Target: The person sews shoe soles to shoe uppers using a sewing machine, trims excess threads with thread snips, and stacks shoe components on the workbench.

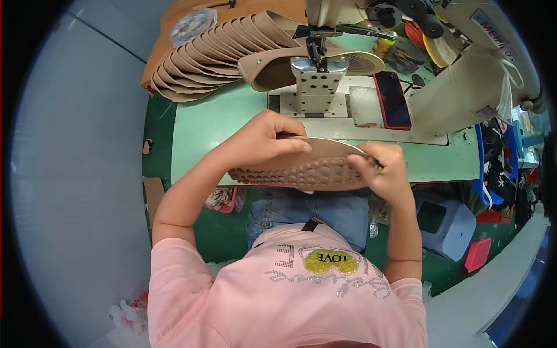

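Observation:
Both my hands hold a brown shoe piece [316,172] with a pale edge and rows of round bumps, in front of the sewing machine [318,87]. My left hand [268,138] pinches its upper edge near the middle, thumb on the near face. At the right end my right hand [380,168] grips it between thumb and fingers. A small yellowish and dark thing shows by those right fingers, too little to name. Another brown shoe piece [272,64] rests on the machine's post, under the presser foot.
Left of the machine stands a nested row of brown shoe pieces [217,55], with a clear plastic bag [194,26] behind. A red-edged phone [393,100] lies on the machine bed. Thread spools [383,46] stand behind. A pink basket [227,200] sits below the green table [203,127].

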The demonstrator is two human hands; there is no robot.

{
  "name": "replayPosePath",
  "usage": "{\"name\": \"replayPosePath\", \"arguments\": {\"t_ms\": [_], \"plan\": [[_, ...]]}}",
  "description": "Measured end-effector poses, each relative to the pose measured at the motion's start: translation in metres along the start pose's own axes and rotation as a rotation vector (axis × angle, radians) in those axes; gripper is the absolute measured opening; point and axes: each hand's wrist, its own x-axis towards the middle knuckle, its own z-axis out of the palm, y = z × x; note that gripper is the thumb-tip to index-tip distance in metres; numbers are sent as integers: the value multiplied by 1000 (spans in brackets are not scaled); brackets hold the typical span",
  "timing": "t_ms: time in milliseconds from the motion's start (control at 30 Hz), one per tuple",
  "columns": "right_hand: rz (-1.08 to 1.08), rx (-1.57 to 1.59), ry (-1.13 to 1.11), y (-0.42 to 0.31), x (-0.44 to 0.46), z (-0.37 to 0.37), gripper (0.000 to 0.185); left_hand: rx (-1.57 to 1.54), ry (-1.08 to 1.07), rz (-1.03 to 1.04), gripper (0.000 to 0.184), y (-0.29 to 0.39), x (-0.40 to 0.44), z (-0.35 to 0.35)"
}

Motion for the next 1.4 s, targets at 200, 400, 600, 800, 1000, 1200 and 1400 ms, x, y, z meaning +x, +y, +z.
{"name": "replayPosePath", "arguments": {"t_ms": [200, 400, 600, 800, 1000, 1200, 1400], "plan": [[173, 145, -27, 29, 2, -17, 17, -136, -154, 41, 25, -19, 9, -4], [61, 205, -269, 41, 34, -21, 18, -56, -28, 15, 22, -5, 4, 4], [-84, 68, -424, 18, 75, -1, 11, 85, 63, 44, 18, -3, 14, 2], [-50, -81, -360, 20, 86, -28, 13, -106, 150, 52, 18, -11, 22, -30], [244, 432, 5, 46, 94, -37, 18, -35, 270, -77, 19, 7, 47, -59], [306, 534, 146, 49, 98, -28, 17, -178, 227, -95, 26, 0, 57, -68], [332, 503, 161, 49, 102, -25, 17, -214, 217, -119, 24, -4, 59, -75]]}}
